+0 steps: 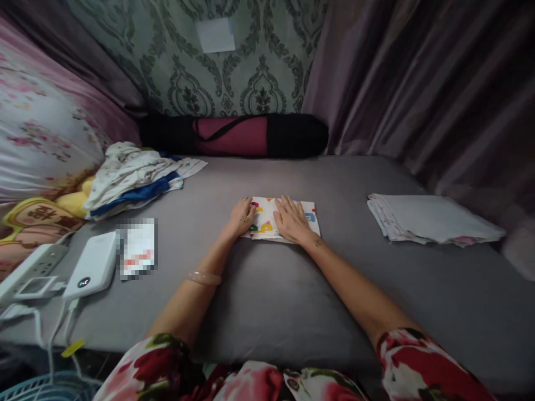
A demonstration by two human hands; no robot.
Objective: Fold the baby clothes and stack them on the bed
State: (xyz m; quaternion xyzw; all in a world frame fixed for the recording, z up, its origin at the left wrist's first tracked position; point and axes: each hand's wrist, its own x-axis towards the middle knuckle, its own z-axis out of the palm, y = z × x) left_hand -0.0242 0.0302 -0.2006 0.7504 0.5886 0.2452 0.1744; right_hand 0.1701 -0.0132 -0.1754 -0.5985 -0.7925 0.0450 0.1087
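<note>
A small folded cloth [266,218], white with bright printed shapes, lies on the grey bed sheet [267,289] in front of me. My left hand [242,216] rests on its left edge with the fingers curled down onto the fabric. My right hand [291,219] lies flat on the cloth's middle and right part, fingers stretched out and together. Both hands press on the cloth; neither lifts it.
A stack of folded white cloths [430,218] sits at the right. A heap of unfolded clothes [134,175] lies at the back left by a floral pillow [42,139]. A white power bank [94,266] and power strip [31,273] lie at the left edge. A black-and-maroon rolled bag [234,135] runs along the wall.
</note>
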